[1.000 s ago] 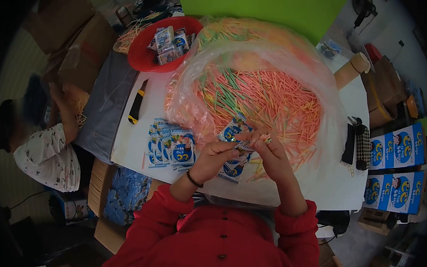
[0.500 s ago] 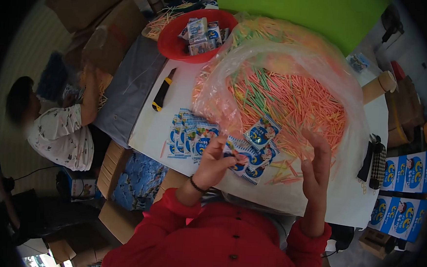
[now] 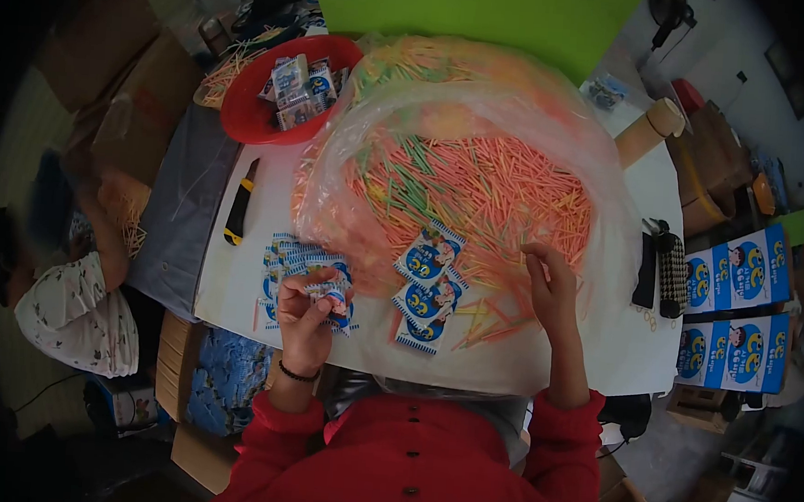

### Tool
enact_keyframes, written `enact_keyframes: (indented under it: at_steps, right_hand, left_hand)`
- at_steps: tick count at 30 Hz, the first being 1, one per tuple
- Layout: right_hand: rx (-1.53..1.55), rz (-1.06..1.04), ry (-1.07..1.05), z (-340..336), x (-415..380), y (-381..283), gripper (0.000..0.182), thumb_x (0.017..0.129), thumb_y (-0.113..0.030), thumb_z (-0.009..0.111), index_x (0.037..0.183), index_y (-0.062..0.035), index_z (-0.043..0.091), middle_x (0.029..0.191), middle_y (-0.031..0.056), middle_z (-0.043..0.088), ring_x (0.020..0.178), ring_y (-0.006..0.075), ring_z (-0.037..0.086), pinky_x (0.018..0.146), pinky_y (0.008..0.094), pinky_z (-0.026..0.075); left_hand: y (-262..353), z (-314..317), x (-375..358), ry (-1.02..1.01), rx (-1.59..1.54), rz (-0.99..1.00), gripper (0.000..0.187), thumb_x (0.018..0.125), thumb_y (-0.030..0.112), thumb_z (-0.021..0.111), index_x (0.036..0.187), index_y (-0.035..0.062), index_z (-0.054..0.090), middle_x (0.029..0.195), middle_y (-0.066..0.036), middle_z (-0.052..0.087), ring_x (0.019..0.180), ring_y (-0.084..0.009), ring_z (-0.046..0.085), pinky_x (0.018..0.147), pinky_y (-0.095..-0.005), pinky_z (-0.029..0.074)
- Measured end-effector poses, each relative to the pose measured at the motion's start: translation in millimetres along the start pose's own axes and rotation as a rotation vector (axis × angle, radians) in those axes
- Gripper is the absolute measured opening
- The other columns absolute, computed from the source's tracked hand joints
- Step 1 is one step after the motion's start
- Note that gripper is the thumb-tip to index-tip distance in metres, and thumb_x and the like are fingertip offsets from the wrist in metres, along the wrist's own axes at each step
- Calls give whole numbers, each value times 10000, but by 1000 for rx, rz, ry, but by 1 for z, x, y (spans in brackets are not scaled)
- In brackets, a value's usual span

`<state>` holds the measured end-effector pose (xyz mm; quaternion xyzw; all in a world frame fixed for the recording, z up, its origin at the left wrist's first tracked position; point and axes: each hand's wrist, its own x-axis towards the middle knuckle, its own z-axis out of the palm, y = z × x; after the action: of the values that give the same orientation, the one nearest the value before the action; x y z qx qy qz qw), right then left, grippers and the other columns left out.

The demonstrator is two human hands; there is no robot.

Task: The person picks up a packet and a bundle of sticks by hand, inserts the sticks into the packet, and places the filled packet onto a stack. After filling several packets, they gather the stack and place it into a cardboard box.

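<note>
My left hand (image 3: pixel 305 332) is closed on a small blue-and-white printed packet (image 3: pixel 330 294), pinched between thumb and fingers. It hovers over the near side of a pile of similar packets (image 3: pixel 282 255). To the right, several overlapping packets (image 3: pixel 429 294) lie against the heap of thin pink, yellow and green sticks (image 3: pixel 507 188), which sits in a large clear plastic bag (image 3: pixel 333 169). At the near right edge of the sticks is my right hand (image 3: pixel 554 292), its fingers loosely bent, with a gap between thumb and forefinger. I make out nothing held in it.
A red bowl (image 3: pixel 235 117) of wrapped packets stands far left on the white table (image 3: pixel 225 291), near a yellow-black utility knife (image 3: pixel 239 206). A cardboard tube (image 3: pixel 649 133) and a checkered pouch (image 3: pixel 670 272) are at the right. Another person (image 3: pixel 76 309) sits at left.
The view has turned, shifting the table leftward. My left hand has carried the packet left, from beside the overlapping packets to the pile. My right hand has moved farther forward, its fingers more bent.
</note>
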<state>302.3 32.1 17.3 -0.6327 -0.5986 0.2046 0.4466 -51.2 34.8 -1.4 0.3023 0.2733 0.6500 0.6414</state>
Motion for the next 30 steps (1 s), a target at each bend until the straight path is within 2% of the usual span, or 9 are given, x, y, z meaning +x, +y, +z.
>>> enact_keyframes:
  at_steps: [4, 7, 9, 12, 15, 17, 23, 28, 30]
  right_hand:
    - [-104, -103, -55, 5, 13, -1, 176, 892, -62, 611, 1066, -35, 622, 999, 130, 644, 909, 277, 627, 765, 336, 516]
    - [-111, -52, -207, 15, 14, -13, 318, 814, -86, 686, 1116, -38, 598, 1062, 141, 615, 972, 311, 596, 815, 373, 502]
    - [-380, -247, -220, 27, 16, -10, 483, 719, -110, 762, 1161, -45, 578, 1115, 161, 584, 1041, 324, 561, 903, 400, 461]
    - [-457, -311, -204, 34, 23, -10, 522, 708, -147, 760, 1180, -48, 560, 1151, 188, 560, 1087, 359, 519, 939, 448, 425]
    - [-459, -309, -273, 39, 33, 5, 453, 733, -113, 719, 1154, -46, 565, 1143, 175, 566, 1055, 369, 528, 914, 463, 433]
    - [-450, -284, -280, 39, 35, 4, 414, 743, -100, 704, 1132, -49, 574, 1127, 169, 574, 1048, 365, 532, 902, 461, 435]
    - [-298, -264, -199, 30, 34, 4, 276, 775, -61, 660, 1045, -53, 606, 1020, 144, 614, 980, 342, 568, 839, 437, 461]
    - [-193, -230, -130, 10, 45, 12, 205, 835, -50, 621, 1039, -41, 615, 994, 152, 629, 982, 319, 592, 839, 401, 477]
    - [-133, -103, -3, -3, 60, 22, 201, 895, -69, 582, 1090, -28, 607, 1041, 164, 634, 983, 306, 607, 848, 395, 481]
  left_hand:
    - [9, -8, -10, -76, 73, 119, 439, 808, -96, 653, 1163, 89, 474, 1139, -130, 606, 849, -210, 662, 798, -380, 579]
    - [18, 6, -22, 0, 183, 148, 505, 799, -124, 644, 1224, 78, 460, 1116, -129, 607, 876, -216, 664, 790, -377, 584]
    - [17, 11, -27, 63, 249, 143, 534, 799, -134, 639, 1255, 70, 451, 1099, -124, 606, 894, -216, 663, 787, -376, 586]
    - [18, 9, -31, 40, 307, 210, 574, 803, -141, 631, 1304, 51, 428, 1113, -119, 596, 913, -214, 658, 789, -367, 583]
    - [12, -3, -28, 14, 265, 187, 513, 812, -133, 631, 1257, 49, 452, 1148, -117, 579, 931, -211, 654, 798, -349, 575]
    - [3, -11, -24, 177, 318, 211, 413, 820, -127, 630, 1146, 71, 470, 1140, -122, 588, 910, -208, 659, 796, -340, 569]
    - [6, -12, -30, 157, 185, 151, 361, 808, -137, 634, 983, 99, 425, 1078, -100, 594, 907, -205, 658, 824, -358, 563]
    - [10, 0, -22, 266, 314, 140, 560, 805, -142, 637, 1285, 71, 443, 1093, -78, 601, 966, -207, 640, 850, -341, 548]
    - [6, 6, -18, 281, 407, 174, 556, 805, -120, 657, 1290, 58, 451, 1113, -92, 597, 963, -196, 627, 840, -335, 541]
